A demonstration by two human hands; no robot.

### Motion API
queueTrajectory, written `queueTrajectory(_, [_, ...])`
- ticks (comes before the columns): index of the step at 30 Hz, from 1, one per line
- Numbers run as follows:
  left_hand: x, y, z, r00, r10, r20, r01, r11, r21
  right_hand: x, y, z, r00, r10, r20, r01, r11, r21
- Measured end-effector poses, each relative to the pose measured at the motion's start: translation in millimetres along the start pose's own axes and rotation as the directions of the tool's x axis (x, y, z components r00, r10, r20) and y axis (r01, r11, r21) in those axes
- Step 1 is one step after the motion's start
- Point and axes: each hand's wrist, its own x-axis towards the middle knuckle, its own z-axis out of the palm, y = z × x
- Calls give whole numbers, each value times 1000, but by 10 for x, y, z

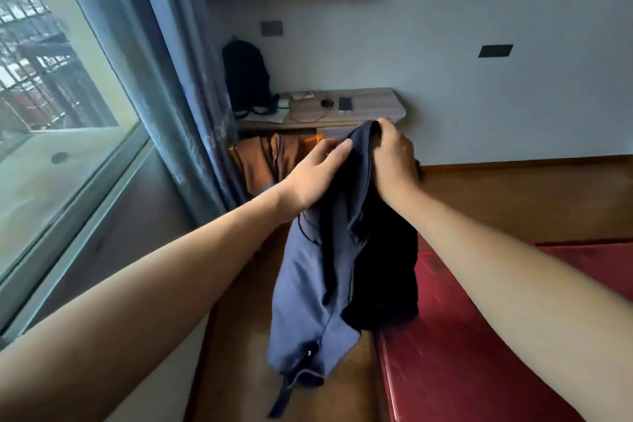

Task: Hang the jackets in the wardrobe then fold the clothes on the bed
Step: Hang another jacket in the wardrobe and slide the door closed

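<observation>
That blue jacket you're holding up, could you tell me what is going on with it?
A person holds the jacket up in the air beside the red bed. The right hand grips its top edge, and the left hand rests open against the fabric just beside it. The jacket hangs down, its lower end dangling above the wooden floor. It is on no hanger, and no wardrobe is in view. An orange garment is draped below the desk.

Two bare hands, left hand (317,178) and right hand (394,154), one navy jacket (329,271), one red bed (479,336), one black backpack (246,75), one wooden desk (370,106), one phone (345,103), two dark wall plates (495,51), one curtain (178,62), one window (51,62)
</observation>
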Motion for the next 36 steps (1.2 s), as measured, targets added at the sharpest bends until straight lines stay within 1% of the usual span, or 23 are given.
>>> queueTrajectory(3, [476,23,-125,998,49,33,-48,998,-35,503,-40,160,996,-57,61,56,998,21])
queueTrajectory(5, [830,-23,-233,997,34,70,-31,998,-49,851,7,284,994,-86,70,86,996,-3])
queueTrajectory(9, [1606,-239,-403,977,3,211,-9,1000,27,1516,240,611,998,-44,51,49,994,-98])
queueTrajectory(12, [2272,-444,-471,972,-37,231,29,999,38,2006,415,908,999,-20,30,23,993,-120])
queueTrajectory(16, [3174,-577,-560,972,28,235,-74,979,189,2607,624,1233,1000,12,-11,-14,977,-215])
queueTrajectory(19, [3810,-626,-591,934,93,345,-213,920,328,3001,816,1338,999,38,-11,-39,943,-329])
queueTrajectory(21, [4202,-651,-570,901,83,425,-266,881,391,3228,978,1348,999,27,-34,-39,902,-430])
queueTrajectory(24, [4723,-692,-458,861,116,496,-341,854,393,3557,1257,1303,999,-2,-48,-25,837,-546])
queueTrajectory(26, [5044,-719,-331,847,118,519,-363,841,402,3781,1455,1250,999,-4,-51,-27,809,-587])
queueTrajectory(27, [5208,-724,-246,837,118,535,-361,852,378,3894,1558,1218,999,4,-54,-36,799,-601])
queueTrajectory(29, [5569,-731,-56,814,126,567,-383,850,362,4118,1785,1146,997,20,-75,-61,789,-611])
queueTrajectory(32, [6113,-700,270,773,135,619,-459,794,399,4460,2177,1018,991,39,-124,-108,784,-611])
queueTrajectory(36, [6733,-600,735,743,131,657,-475,794,379,4939,2641,816,985,83,-151,-160,766,-622])
